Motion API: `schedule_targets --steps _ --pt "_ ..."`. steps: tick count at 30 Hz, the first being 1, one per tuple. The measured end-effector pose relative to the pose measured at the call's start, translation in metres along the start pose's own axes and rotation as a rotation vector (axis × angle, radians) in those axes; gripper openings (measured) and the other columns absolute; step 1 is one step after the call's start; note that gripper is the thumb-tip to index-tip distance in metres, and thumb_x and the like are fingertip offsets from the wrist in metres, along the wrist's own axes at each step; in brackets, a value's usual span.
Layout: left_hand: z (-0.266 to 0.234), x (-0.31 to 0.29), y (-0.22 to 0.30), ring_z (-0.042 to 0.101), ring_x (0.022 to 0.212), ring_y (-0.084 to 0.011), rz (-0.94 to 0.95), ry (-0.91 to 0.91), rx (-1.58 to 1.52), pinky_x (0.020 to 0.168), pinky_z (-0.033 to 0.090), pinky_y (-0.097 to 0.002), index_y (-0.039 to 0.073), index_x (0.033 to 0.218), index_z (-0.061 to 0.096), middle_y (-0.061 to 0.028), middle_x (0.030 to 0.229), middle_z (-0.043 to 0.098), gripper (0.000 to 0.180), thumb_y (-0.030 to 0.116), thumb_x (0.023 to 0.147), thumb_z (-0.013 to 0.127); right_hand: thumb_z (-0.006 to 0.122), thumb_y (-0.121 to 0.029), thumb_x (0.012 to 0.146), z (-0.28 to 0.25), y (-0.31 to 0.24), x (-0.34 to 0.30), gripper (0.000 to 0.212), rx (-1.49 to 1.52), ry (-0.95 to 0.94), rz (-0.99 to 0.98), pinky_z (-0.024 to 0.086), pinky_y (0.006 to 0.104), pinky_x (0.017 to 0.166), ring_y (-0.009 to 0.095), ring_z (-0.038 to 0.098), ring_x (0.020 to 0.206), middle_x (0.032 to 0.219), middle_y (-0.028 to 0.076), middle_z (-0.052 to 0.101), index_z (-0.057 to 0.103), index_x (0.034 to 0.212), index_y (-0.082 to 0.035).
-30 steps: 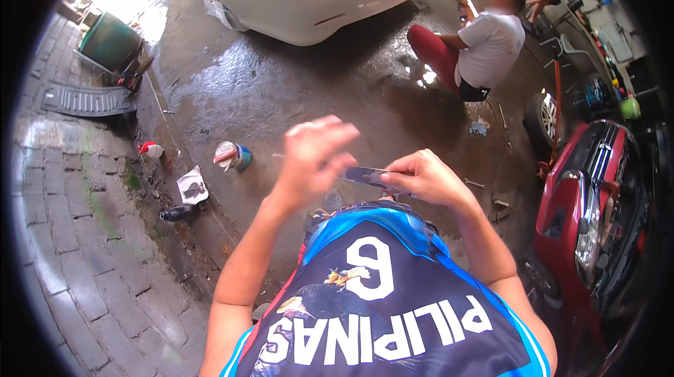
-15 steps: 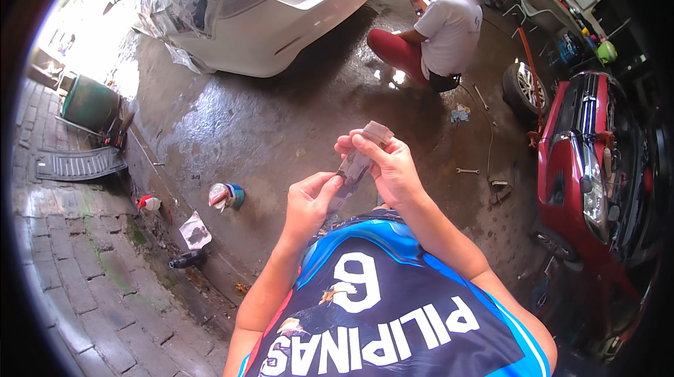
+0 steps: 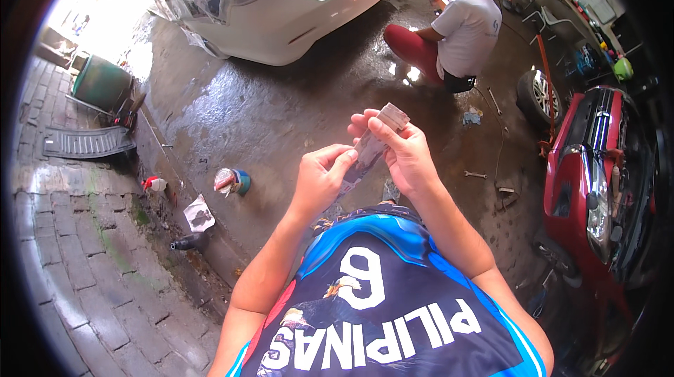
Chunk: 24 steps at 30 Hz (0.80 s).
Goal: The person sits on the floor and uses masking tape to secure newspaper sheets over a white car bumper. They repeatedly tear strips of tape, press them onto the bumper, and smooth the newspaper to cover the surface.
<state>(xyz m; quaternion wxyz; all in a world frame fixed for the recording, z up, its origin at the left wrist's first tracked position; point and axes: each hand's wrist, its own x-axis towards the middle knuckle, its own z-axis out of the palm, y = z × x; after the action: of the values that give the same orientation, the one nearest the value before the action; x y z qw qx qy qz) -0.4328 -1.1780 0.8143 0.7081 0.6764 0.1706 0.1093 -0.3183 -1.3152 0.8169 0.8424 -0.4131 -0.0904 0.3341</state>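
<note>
Both my hands hold a narrow greyish-brown strip (image 3: 370, 150) in front of my waist. It looks like folded paper with dark patches; its exact kind cannot be made out. My left hand (image 3: 319, 179) pinches the left edge of the strip between thumb and fingers. Around the upper part is my right hand (image 3: 407, 158), its thumb lying across the front and its fingers behind. The strip's squared, layered upper end sticks out above the right thumb. Its lower end slants down toward my shirt, partly covered by my left hand.
A masked white car (image 3: 281, 22) stands ahead, with a crouching person (image 3: 469, 33) beside it. Right are a loose wheel (image 3: 539, 98), a wrench (image 3: 475, 175) and a red car (image 3: 565, 187). Left are a paint can (image 3: 239, 182), a spray bottle (image 3: 156, 184) and a green drum (image 3: 104, 83).
The surroundings have shifted right in the view. Both my hands sit slightly higher and further right, still holding the strip, with my left hand a little further up along it.
</note>
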Motion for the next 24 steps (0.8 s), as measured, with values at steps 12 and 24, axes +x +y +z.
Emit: schedule_targets --steps 12,24 --pt "-0.002 -0.017 -0.028 0.068 0.08 -0.0157 0.01 0.014 0.462 0.076 0.051 -0.0342 0.002 0.089 0.077 -0.0059 0.082 0.075 0.015 0.011 0.09 0.065 0.071 -0.014 0.098 -0.064 -0.06 0.014 0.021 -0.074 0.357 -0.236 0.059 0.0366 0.093 0.024 0.074 0.1 0.107 0.017 0.076 0.071 0.113 0.002" --pt "0.048 0.004 0.014 0.067 0.087 -0.0277 0.371 0.131 0.141 0.08 0.052 -0.0353 0.001 0.1 0.075 -0.013 0.091 0.073 0.015 0.003 0.087 0.066 0.075 -0.008 0.094 -0.021 -0.016 -0.02 0.023 -0.29 -0.181 -0.124 0.036 0.0429 0.118 0.028 0.043 0.147 0.14 0.022 0.064 0.077 0.113 0.004"
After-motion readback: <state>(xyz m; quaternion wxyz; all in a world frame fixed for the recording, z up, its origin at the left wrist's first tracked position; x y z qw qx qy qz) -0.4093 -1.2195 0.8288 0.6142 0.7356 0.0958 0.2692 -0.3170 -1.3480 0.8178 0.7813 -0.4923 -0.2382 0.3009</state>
